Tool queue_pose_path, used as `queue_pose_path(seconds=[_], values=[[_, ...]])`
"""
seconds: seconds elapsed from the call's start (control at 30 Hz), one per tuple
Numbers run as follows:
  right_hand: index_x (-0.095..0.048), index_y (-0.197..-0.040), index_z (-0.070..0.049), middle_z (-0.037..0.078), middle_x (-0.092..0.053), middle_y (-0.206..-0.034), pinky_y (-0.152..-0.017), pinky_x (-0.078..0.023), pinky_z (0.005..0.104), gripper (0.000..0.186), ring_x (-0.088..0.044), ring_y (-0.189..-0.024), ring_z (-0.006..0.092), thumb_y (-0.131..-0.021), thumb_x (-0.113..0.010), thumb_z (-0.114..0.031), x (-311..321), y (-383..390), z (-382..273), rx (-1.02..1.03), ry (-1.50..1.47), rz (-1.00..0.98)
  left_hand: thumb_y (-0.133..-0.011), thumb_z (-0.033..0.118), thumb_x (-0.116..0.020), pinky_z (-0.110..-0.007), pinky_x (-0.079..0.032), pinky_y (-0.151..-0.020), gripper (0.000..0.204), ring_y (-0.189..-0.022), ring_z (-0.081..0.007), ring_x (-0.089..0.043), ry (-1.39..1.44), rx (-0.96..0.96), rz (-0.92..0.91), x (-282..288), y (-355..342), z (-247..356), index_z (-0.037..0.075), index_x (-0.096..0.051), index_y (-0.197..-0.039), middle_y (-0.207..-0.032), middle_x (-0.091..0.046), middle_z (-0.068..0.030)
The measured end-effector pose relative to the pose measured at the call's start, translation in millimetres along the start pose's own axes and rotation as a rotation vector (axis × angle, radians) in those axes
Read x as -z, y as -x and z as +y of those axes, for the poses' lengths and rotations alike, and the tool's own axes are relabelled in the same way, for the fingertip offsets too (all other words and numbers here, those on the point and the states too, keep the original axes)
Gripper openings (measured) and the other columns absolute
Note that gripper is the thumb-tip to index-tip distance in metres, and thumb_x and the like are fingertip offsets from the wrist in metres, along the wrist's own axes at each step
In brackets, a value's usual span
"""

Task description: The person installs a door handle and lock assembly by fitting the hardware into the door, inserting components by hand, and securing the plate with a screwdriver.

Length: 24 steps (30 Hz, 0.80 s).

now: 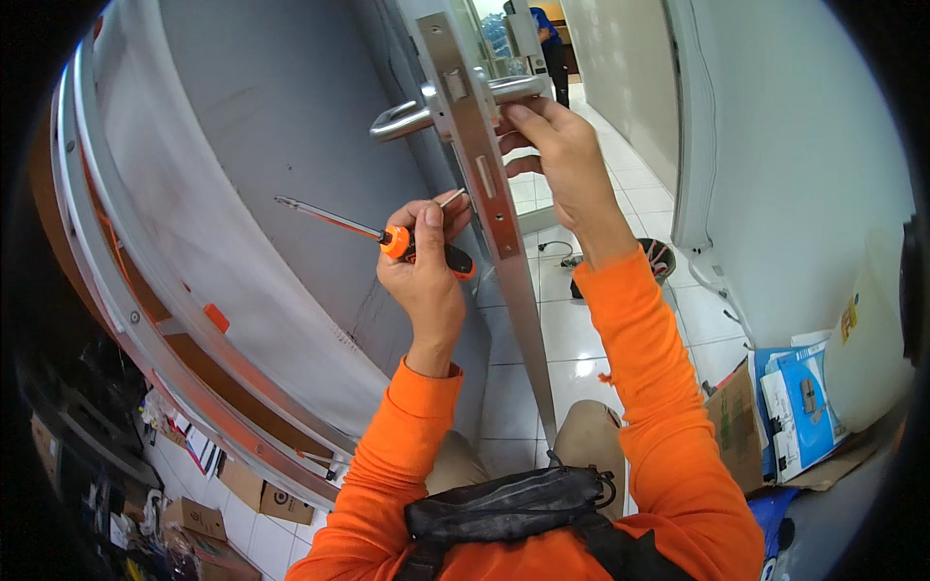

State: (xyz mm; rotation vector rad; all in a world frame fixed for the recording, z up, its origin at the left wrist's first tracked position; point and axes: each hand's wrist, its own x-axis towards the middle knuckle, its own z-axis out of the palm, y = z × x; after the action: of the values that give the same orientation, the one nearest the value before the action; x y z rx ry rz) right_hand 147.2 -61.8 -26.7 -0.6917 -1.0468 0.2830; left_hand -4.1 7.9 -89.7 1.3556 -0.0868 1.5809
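Observation:
A screwdriver (329,214) with an orange and black handle lies across my left hand (424,266), its shaft pointing left. That hand's thumb and fingertips also pinch a thin metal pin (452,198) close to the door edge. A long metal lock faceplate (475,136) runs down the edge of the door (523,320), which stands edge-on to me. A silver lever handle (402,120) sticks out on its left side, another lever (517,88) on its right. My right hand (572,160) is bent against the right side, just under that lever; what its fingertips grip is hidden.
A cardboard box (736,426) with a blue and white package (799,412) stands at right. Beyond the door a dark bucket (659,259) sits on white tiles. Curved metal rails (126,290) fill the left. Another person (548,44) in blue stands far off.

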Motion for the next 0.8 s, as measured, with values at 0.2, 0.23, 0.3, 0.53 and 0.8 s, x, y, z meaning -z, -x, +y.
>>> queue_pose_path(seconds=[0.2,0.23,0.3,0.53,0.8], values=[[-0.072,-0.112,0.001,0.008,-0.076,-0.100,-0.072,-0.060,0.0285,0.020,-0.072,-0.092,0.0139,-0.101,-0.062,-0.012,-6,11,17,0.281,0.167,0.088,-0.103,0.020,-0.064,-0.035,-0.064,-0.076,0.022,-0.090,-0.0236,-0.073,-0.027,-0.108,0.068,13,-10,7,-0.001,-0.063,-0.109,-0.101,-0.071,-0.0143],[-0.072,-0.111,0.001,0.008,-0.076,-0.099,-0.070,-0.060,0.0276,0.018,-0.072,-0.090,0.0137,-0.100,-0.064,-0.011,-3,5,18,0.237,0.051,0.062,-0.103,0.020,-0.064,-0.035,-0.064,-0.076,0.022,-0.090,-0.0236,-0.073,-0.024,-0.103,0.056,11,-6,6,-0.001,-0.063,-0.109,-0.101,-0.071,-0.0143],[-0.070,-0.114,0.002,0.010,-0.074,-0.106,-0.072,-0.060,0.0291,0.021,-0.071,-0.092,0.0158,-0.099,-0.065,-0.012,4,-6,19,0.216,0.024,0.015,-0.103,0.018,-0.064,-0.033,-0.063,-0.072,0.020,-0.088,-0.0230,-0.073,-0.073,-0.100,0.052,6,3,5,-0.001,-0.063,-0.109,-0.101,-0.071,-0.0149],[-0.073,-0.107,0.000,0.009,-0.074,-0.095,-0.064,-0.060,0.0304,0.028,-0.071,-0.082,0.0161,-0.094,-0.071,-0.025,3,-12,24,0.065,0.001,-0.034,-0.102,0.021,-0.065,-0.029,-0.059,-0.060,0.021,-0.080,-0.0192,-0.072,-0.192,-0.078,-0.093,9,11,-3,0.001,-0.066,-0.108,-0.097,-0.074,-0.0162],[-0.071,-0.084,0.003,0.025,-0.071,-0.079,-0.072,-0.056,0.0462,0.019,-0.072,-0.076,0.0372,-0.080,-0.070,-0.016,-37,8,63,0.218,0.199,0.353,-0.104,0.021,-0.064,-0.027,-0.059,-0.068,0.025,-0.081,-0.0169,-0.070,-0.364,-0.265,-0.181,25,21,-5,-0.004,-0.066,-0.109,-0.101,-0.074,-0.0192]])
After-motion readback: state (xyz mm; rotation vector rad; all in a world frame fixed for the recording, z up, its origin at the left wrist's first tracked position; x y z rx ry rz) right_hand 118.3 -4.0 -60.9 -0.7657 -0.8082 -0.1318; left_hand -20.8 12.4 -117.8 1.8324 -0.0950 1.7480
